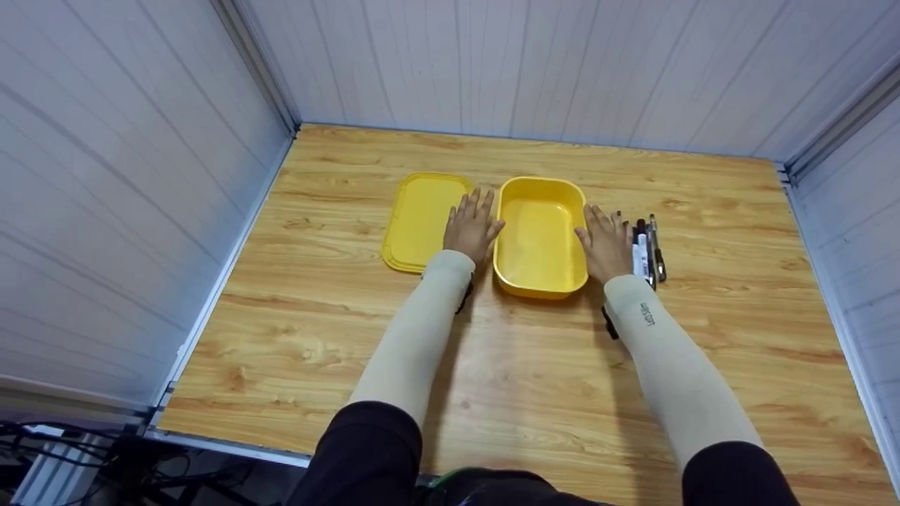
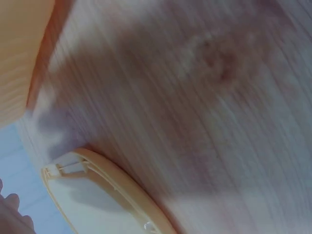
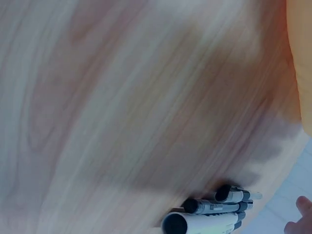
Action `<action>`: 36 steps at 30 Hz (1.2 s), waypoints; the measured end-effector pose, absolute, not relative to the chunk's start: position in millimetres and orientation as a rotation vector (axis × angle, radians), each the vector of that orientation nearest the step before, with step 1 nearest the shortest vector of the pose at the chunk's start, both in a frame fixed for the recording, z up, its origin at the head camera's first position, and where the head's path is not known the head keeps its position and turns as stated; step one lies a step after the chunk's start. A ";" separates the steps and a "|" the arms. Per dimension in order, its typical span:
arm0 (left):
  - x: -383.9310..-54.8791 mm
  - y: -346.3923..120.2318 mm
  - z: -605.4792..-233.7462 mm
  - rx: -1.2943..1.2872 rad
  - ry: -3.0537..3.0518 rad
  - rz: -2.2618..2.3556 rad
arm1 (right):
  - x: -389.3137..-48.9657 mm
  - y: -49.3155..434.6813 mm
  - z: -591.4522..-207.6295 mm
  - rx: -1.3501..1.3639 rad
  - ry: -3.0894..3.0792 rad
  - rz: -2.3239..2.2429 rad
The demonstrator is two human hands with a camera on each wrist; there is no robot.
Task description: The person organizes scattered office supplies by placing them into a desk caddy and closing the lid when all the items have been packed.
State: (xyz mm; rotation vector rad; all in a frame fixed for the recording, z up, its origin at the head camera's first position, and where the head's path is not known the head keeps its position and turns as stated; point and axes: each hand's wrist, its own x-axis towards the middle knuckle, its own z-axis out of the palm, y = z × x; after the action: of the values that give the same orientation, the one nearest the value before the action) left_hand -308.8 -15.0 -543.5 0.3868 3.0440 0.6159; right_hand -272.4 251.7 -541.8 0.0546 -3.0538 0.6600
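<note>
A yellow open box [image 1: 538, 246] stands on the wooden table, with its inside bare. My left hand [image 1: 470, 228] is spread with straight fingers between the box's left side and a flat yellow lid [image 1: 420, 221], partly covering the lid's right edge. On the other side, my right hand [image 1: 606, 242] has its fingers straight beside the box's right wall. Neither hand holds anything; whether they touch the box I cannot tell. Several pens and markers [image 1: 641, 249] lie just right of the right hand, which hides part of them. The right wrist view shows the pens' ends [image 3: 204, 222] close up.
Light panelled walls [image 1: 450, 70] enclose the wooden table [image 1: 316, 337] at the back and both sides. Dark cables [image 1: 63, 450] hang beyond the table's front left corner.
</note>
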 end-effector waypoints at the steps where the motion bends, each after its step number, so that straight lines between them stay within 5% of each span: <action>1: -308.3 -14.4 -545.0 0.389 3.035 0.627 | -271.7 251.2 -542.7 0.051 -3.056 0.649; 36: -306.8 -7.2 -525.9 0.118 2.507 1.497 | -268.3 244.0 -541.9 -0.009 -2.874 0.826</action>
State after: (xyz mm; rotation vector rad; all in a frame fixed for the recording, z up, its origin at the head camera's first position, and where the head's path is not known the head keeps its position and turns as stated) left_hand -306.8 -7.2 -525.9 0.1183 2.5067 1.4971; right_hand -268.3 244.0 -541.9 -0.0095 -2.8739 0.8256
